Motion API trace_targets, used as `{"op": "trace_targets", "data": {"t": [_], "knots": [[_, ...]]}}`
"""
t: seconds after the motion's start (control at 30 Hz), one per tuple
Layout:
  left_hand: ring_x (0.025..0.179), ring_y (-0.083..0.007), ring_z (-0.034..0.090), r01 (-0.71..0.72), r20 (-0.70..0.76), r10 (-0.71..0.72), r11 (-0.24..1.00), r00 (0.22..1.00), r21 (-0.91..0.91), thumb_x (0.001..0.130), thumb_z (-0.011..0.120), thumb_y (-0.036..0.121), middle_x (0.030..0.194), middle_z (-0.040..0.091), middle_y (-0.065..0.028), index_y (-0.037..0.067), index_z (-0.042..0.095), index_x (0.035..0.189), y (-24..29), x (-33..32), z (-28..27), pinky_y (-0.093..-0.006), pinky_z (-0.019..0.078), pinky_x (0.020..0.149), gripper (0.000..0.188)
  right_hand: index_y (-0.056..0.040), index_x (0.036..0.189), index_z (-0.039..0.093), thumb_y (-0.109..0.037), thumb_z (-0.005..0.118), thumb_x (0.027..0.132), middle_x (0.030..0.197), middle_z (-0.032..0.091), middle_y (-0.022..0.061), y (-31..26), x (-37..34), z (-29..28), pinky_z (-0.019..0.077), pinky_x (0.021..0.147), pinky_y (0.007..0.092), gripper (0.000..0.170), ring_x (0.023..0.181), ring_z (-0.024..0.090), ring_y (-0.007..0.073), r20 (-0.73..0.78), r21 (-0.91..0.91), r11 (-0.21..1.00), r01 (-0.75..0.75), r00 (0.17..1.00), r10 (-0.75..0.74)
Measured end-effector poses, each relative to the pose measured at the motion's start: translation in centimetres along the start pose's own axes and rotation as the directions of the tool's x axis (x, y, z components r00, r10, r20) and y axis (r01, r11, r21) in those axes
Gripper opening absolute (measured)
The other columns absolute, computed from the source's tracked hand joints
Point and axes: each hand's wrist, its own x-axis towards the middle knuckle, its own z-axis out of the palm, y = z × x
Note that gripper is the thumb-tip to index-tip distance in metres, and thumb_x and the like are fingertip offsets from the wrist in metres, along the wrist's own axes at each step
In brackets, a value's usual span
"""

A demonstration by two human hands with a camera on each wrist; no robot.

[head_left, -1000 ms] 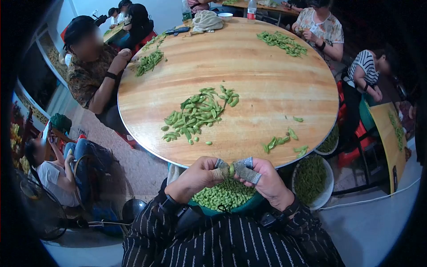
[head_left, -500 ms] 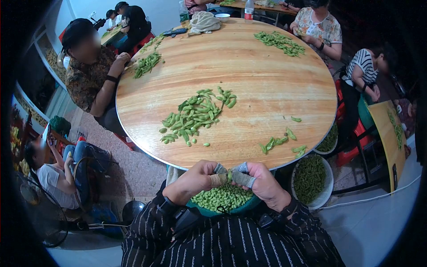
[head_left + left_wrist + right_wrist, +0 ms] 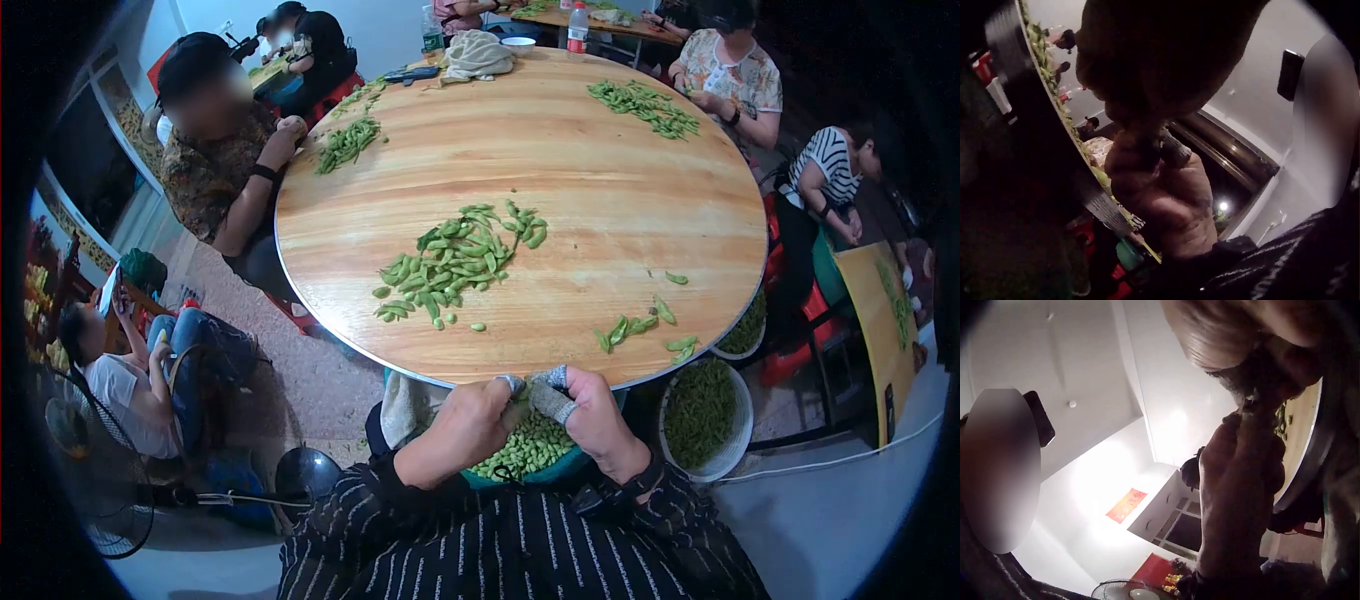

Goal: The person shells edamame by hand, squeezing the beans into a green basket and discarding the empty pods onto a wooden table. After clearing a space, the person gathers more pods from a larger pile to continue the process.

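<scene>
In the head view, my left hand (image 3: 462, 428) and right hand (image 3: 598, 420) meet at the table's near edge, fingertips together, pinching a small green pod (image 3: 521, 397) that is mostly hidden. Grey coverings wrap some fingertips. Just below the hands, shelled green beans (image 3: 530, 447) fill a green-rimmed container (image 3: 570, 464). A heap of green pods (image 3: 455, 262) lies on the round wooden table (image 3: 620, 220), with a few loose pods (image 3: 627, 329) at the near right. Both wrist views show the hands dark against the room, the pod not clear.
A white basket (image 3: 744, 420) of small green pods stands right of the table. Other people sit around, one at the left edge (image 3: 215, 150). A cloth (image 3: 478, 55) and a bottle (image 3: 577, 30) stand at the far edge. A fan (image 3: 95, 470) is at lower left.
The head view has shifted, so the table sits slightly lower and farther right. My left hand has turned, showing more of its back, and its fingertips remain against those of my right.
</scene>
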Motion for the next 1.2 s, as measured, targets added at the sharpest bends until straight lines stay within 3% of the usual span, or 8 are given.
{"op": "trace_targets", "data": {"t": [0.13,0.23,0.4,0.63,0.73,0.93,1.03,1.2], "knots": [[0.053,-0.0214,0.051,0.1,0.132,-0.065,0.956,0.989,-0.277,0.081,0.058,0.016,0.061,0.052,-0.0111,-0.002,0.052,0.087,-0.5,-0.3,-0.4,-0.0314,0.0412,0.051,0.019,0.0009,0.088,0.057,-0.01,0.056,0.083,0.081,0.059,-0.0005,0.2,0.0,-0.4,0.0428,0.066,0.0209,0.012,0.073,0.051,0.0054,0.094,0.113,0.993,-0.025,0.996,0.014],[0.056,-0.0118,0.047,0.252,0.216,-0.144,0.718,0.966,-0.649,0.085,0.054,0.018,0.064,0.053,-0.0023,-0.002,0.053,0.085,-0.4,-0.3,-0.4,-0.0267,0.04,0.053,0.019,0.0013,0.089,0.058,-0.009,0.055,0.084,0.082,0.06,-0.0003,-0.1,0.0,-0.4,0.0431,0.068,0.0209,0.012,0.074,0.052,0.0054,0.125,0.142,0.99,-0.018,0.992,0.0],[0.059,-0.0065,0.045,0.467,0.362,-0.296,0.53,0.884,-0.708,0.085,0.05,0.016,0.066,0.051,0.0016,0.0,0.054,0.08,0.2,-0.1,-1.5,-0.0219,0.0371,0.052,0.017,0.0021,0.089,0.058,-0.008,0.056,0.082,0.082,0.061,0.0039,0.4,0.4,-0.3,0.0439,0.066,0.023,0.013,0.073,0.054,0.0079,0.108,0.089,0.996,0.019,0.994,-0.029],[0.056,-0.0085,0.045,0.491,0.281,-0.515,0.333,0.81,-0.805,0.074,0.042,0.003,0.065,0.051,-0.001,0.0,0.054,0.08,-1.7,0.2,0.5,-0.0211,0.037,0.052,0.014,0.001,0.083,0.058,-0.005,0.059,0.07,0.072,0.055,0.02,-1.2,0.9,2.0,0.0432,0.058,0.0382,0.014,0.068,0.054,0.0369,0.013,-0.548,0.777,0.31,0.932,-0.362],[0.057,-0.009,0.046,0.471,0.203,-0.48,0.547,0.854,-0.692,0.073,0.041,0.002,0.066,0.052,-0.0015,0.0,0.056,0.081,-1.5,0.6,-0.2,-0.0215,0.0375,0.052,0.016,0.0013,0.084,0.058,-0.006,0.059,0.072,0.072,0.056,0.0181,-0.8,1.5,1.4,0.0432,0.058,0.0371,0.014,0.066,0.056,0.0335,-0.021,-0.535,0.782,0.318,0.921,-0.389],[0.059,-0.0083,0.047,0.44,0.17,-0.54,0.422,0.825,-0.793,0.074,0.042,0.001,0.067,0.053,-0.0011,-0.001,0.056,0.081,-2.0,0.7,-1.4,-0.022,0.0386,0.053,0.017,0.0031,0.089,0.059,-0.005,0.059,0.077,0.079,0.062,0.0138,-2.5,1.9,-2.8,0.0448,0.066,0.0262,0.015,0.073,0.058,0.0167,-0.205,-0.441,0.877,0.189,0.931,-0.303],[0.063,-0.0133,0.053,0.327,-0.224,-0.508,0.774,0.832,-0.542,0.077,0.05,0.006,0.071,0.058,-0.0069,-0.003,0.056,0.085,-4.0,0.4,-2.1,-0.0257,0.0431,0.058,0.014,0.0013,0.089,0.059,-0.009,0.055,0.077,0.077,0.058,0.0172,-4.8,1.9,-5.6,0.0457,0.065,0.0342,0.016,0.072,0.058,0.0305,-0.351,-0.793,0.608,0.028,0.795,-0.495],[0.067,-0.0311,0.059,0.51,-0.321,-0.472,0.859,0.821,0.043,0.076,0.058,0.014,0.072,0.059,-0.0218,-0.002,0.058,0.089,-5.9,1.6,-4.2,-0.0362,0.0462,0.062,0.02,0.0012,0.095,0.057,-0.005,0.057,0.073,0.082,0.056,0.0157,-4.0,3.1,-3.7,0.0447,0.069,0.0342,0.022,0.077,0.056,0.029,0.083,-0.829,0.476,0.293,0.906,-0.414]]}}
